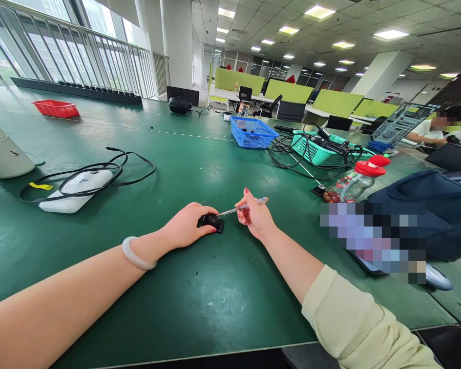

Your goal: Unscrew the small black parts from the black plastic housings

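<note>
The left hand pinches a small black part on the green tabletop; the right hand holds a slim pen-like tool, its tip at the part. Left of the left hand lies a white device with a black cable. Beyond the right hand sits a blue basket; to its right, a red-lidded bottle.

The green tabletop looks smooth and semi-glossy. From the black plastic piece, the blue basket at one o'clock is moulded plastic; the tool at two, metallic-shafted; the bag at three and sleeve at four, matt cloth; the bangle at eight, smooth, polished; the tray at ten, shiny plastic.
</note>
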Motion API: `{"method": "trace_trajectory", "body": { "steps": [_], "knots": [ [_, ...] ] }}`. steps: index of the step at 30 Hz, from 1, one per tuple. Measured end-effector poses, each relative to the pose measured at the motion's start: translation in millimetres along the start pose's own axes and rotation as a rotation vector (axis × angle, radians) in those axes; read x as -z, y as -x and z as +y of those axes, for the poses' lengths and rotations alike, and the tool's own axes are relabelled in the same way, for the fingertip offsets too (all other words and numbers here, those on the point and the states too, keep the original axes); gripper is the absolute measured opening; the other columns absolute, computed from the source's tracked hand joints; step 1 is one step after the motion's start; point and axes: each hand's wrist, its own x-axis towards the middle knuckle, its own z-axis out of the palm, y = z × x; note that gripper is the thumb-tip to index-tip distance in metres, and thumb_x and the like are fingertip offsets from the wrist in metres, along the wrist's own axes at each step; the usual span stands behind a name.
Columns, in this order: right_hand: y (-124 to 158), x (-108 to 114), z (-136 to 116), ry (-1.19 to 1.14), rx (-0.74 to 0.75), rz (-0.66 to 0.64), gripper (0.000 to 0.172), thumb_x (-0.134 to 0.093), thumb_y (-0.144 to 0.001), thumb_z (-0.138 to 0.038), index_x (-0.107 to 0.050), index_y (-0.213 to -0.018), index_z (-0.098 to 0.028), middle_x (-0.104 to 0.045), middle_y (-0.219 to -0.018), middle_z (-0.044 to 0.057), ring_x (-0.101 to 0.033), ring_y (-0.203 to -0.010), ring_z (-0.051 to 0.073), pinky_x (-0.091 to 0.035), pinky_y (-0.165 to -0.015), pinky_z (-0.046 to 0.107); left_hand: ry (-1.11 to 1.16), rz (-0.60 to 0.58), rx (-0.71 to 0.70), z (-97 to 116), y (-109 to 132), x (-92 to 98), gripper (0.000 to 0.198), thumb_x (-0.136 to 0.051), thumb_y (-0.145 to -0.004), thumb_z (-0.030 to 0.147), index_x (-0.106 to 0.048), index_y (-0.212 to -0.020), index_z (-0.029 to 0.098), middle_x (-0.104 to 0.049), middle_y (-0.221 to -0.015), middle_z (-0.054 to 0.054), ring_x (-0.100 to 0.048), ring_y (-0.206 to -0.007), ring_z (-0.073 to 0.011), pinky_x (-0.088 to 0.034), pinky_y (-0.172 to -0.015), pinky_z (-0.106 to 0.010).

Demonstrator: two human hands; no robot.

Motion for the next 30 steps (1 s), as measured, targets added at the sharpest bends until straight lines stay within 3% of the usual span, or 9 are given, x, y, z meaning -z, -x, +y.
{"method": "trace_trajectory", "body": {
  "steps": [4, 8, 13, 19, 22, 26, 30],
  "knots": [
    [1.3, 0.3, -0.6, -0.033, 0.002, -0.02, 0.061, -0.073, -0.067, -0.075, -0.056, -0.052, -0.017, -0.046, -0.036, -0.003, -0.038, -0.032, 0.006, -0.026, -0.035, 0.021, -0.018, 0.006, -0.018, 1.3, -0.1, 0.5, 0.038, -0.062, -0.085, 0.041, -0.068, -0.119, 0.027, -0.072, -0.109, -0.005, -0.06, -0.109, -0.0264, -0.052, -0.097, -0.043],
    [4.9, 0.8, -0.8, 0.029, 0.0, -0.16, 0.065, -0.073, -0.064, -0.077, -0.054, -0.046, -0.017, -0.038, -0.031, -0.005, -0.031, -0.029, 0.004, -0.022, -0.035, 0.022, -0.039, 0.008, -0.027, 2.1, 0.6, 1.0, 0.039, -0.061, -0.084, 0.039, -0.067, -0.121, 0.027, -0.072, -0.112, -0.005, -0.06, -0.111, -0.0263, -0.051, -0.101, -0.044],
    [9.3, 0.6, -3.0, -0.031, 0.078, -0.222, 0.056, -0.081, -0.061, -0.069, -0.058, -0.055, -0.018, -0.033, -0.031, -0.01, -0.023, -0.03, 0.002, -0.016, -0.038, 0.021, -0.043, -0.001, -0.05, 1.3, 2.7, 1.8, 0.045, -0.063, -0.081, 0.037, -0.065, -0.125, 0.026, -0.071, -0.117, -0.004, -0.06, -0.113, -0.0254, -0.05, -0.103, -0.043],
    [12.5, 2.0, -7.9, -0.158, 0.151, -0.219, 0.036, -0.092, -0.058, -0.04, -0.065, -0.069, -0.019, -0.051, -0.047, -0.007, -0.043, -0.042, 0.005, -0.031, -0.044, 0.021, -0.064, 0.013, -0.036, -1.0, 2.2, 0.3, 0.046, -0.063, -0.083, 0.036, -0.063, -0.128, 0.027, -0.07, -0.118, -0.005, -0.06, -0.113, -0.0258, -0.05, -0.104, -0.044],
    [12.9, 2.9, -8.2, -0.159, 0.161, -0.215, 0.037, -0.089, -0.061, -0.04, -0.07, -0.086, -0.02, -0.06, -0.06, -0.004, -0.05, -0.05, 0.008, -0.038, -0.048, 0.024, -0.07, 0.019, -0.03, -1.1, 1.2, 0.1, 0.047, -0.063, -0.084, 0.037, -0.063, -0.129, 0.026, -0.071, -0.117, -0.006, -0.06, -0.113, -0.0264, -0.051, -0.103, -0.044],
    [15.7, 2.9, -7.2, -0.02, 0.273, -0.118, 0.036, -0.077, -0.073, -0.054, -0.066, -0.08, -0.021, -0.053, -0.056, -0.004, -0.046, -0.049, 0.009, -0.038, -0.049, 0.026, -0.074, 0.014, -0.046, 0.6, 0.5, 1.5, 0.044, -0.063, -0.083, 0.037, -0.064, -0.126, 0.027, -0.072, -0.114, -0.005, -0.062, -0.108, -0.0263, -0.052, -0.1, -0.043],
    [25.5, 0.8, -8.0, 0.292, 0.458, -0.065, 0.035, -0.067, -0.082, -0.057, -0.063, -0.08, -0.022, -0.053, -0.059, -0.003, -0.046, -0.053, 0.011, -0.04, -0.053, 0.027, -0.075, 0.021, -0.052, 1.9, 0.1, 2.0, 0.043, -0.064, -0.083, 0.037, -0.065, -0.125, 0.027, -0.072, -0.113, -0.005, -0.064, -0.106, -0.0263, -0.052, -0.098, -0.043]
  ]
}}
